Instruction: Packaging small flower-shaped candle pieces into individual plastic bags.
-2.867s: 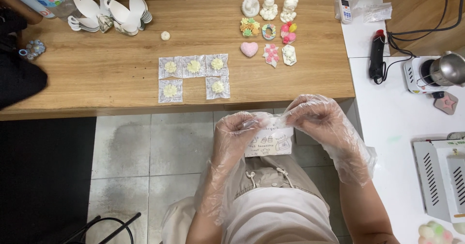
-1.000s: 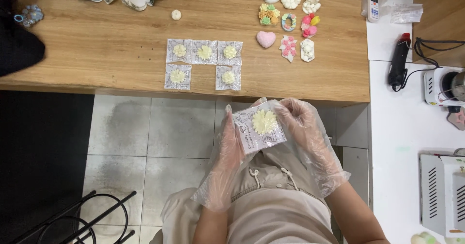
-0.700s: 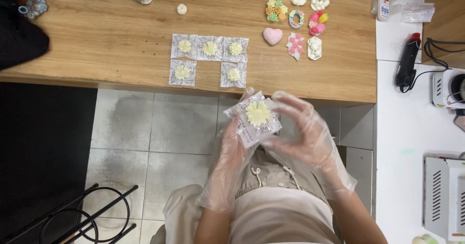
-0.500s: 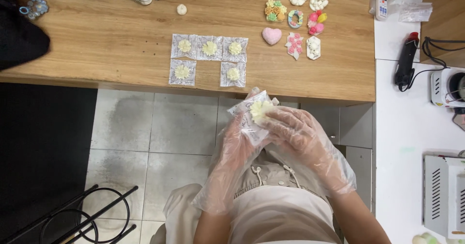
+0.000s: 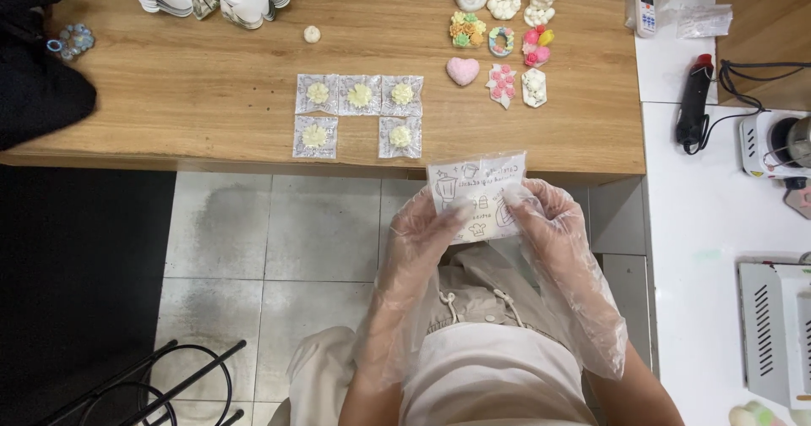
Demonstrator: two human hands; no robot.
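We hold a small printed packet [image 5: 478, 196] between our gloved left hand [image 5: 427, 232] and right hand [image 5: 545, 219], gripped by the fingertips just short of the bench [image 5: 169, 113] edge. Slick gloves could let it slip to the floor. Its contents are hidden from us.

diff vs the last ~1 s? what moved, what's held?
The packet has been turned over: a second ago its clear side with the cream flower faced up, now the white printed back does. Both gloved hands, left hand and right hand, still pinch it at its lower edge, in front of the table. The five packets on the table lie as before.
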